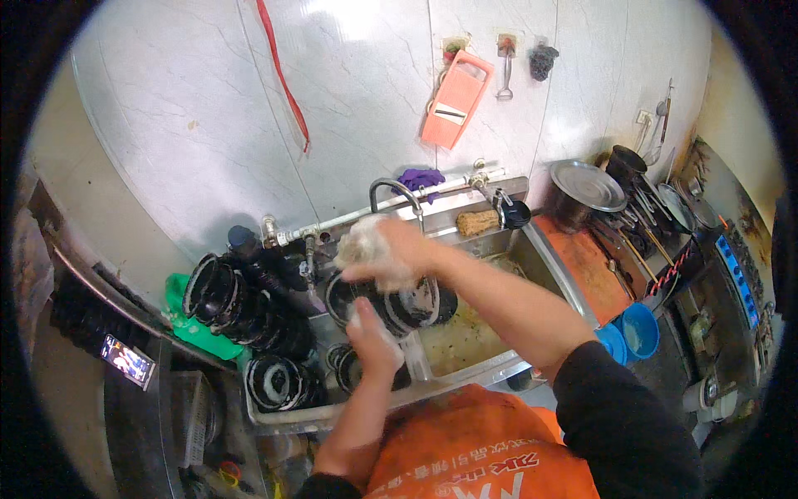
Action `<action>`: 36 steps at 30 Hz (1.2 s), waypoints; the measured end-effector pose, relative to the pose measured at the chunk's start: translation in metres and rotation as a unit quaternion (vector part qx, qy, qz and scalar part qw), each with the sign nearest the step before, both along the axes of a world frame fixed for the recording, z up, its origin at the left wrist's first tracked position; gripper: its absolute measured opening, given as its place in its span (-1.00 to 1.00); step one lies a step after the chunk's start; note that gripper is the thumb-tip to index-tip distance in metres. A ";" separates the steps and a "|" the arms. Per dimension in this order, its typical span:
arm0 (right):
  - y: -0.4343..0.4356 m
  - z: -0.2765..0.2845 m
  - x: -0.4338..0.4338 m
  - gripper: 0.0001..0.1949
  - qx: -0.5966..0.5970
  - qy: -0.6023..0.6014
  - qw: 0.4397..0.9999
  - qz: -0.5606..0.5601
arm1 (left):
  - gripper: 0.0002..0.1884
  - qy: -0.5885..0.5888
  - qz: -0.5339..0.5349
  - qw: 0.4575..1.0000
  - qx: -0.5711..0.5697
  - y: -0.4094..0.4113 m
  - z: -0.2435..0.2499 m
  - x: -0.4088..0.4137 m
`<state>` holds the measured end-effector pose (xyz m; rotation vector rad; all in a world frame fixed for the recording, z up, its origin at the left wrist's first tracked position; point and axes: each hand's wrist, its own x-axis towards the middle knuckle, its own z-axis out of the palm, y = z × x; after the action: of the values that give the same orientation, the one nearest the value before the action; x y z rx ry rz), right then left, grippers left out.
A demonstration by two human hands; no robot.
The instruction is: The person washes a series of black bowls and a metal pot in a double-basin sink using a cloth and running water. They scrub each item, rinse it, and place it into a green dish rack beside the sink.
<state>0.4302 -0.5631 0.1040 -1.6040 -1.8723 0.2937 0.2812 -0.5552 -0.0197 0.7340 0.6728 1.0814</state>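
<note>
My right hand [405, 249] grips a pale, foam-covered scrubbing pad or cloth [360, 242] above the sink divider. Beneath it are several black bowls [411, 312], streaked with suds. Close to their near side, my left hand [376, 343] is raised, thumb upward and wet with foam; whether it touches a bowl cannot be made out. More black bowls [262, 312] lean in a tall soapy stack at the left of the sink. Another foamy black bowl [274, 383] sits at the near left corner of the left basin.
Murky water stands in the right basin [461, 340]. The curved faucet [396, 184] rises behind my right hand. A brown scrubber [477, 222] lies on the back ledge. Right of the sink are an orange board [580, 268], a lidded pot [588, 186] and blue buckets [639, 330]. A lit phone [128, 360] stands left.
</note>
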 end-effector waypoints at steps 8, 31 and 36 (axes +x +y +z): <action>-0.060 -0.195 -0.061 -0.40 0.188 -0.161 0.958 -0.143 | -0.45 -0.118 -0.161 0.959 -0.202 0.039 -0.118 0.020; -0.011 -0.104 -0.080 -0.60 0.332 -0.158 0.922 -0.121 | -0.47 -0.131 -0.173 0.975 -0.035 0.028 -0.032 -0.018; 0.018 -0.074 -0.020 -0.66 0.132 -0.106 0.985 0.045 | -0.58 -0.030 -0.101 0.994 -0.029 0.004 -0.025 -0.016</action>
<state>0.4102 -0.5453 0.0301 -1.4187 -2.0487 -0.0895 0.2649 -0.5516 -0.0444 0.7006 0.5651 0.8919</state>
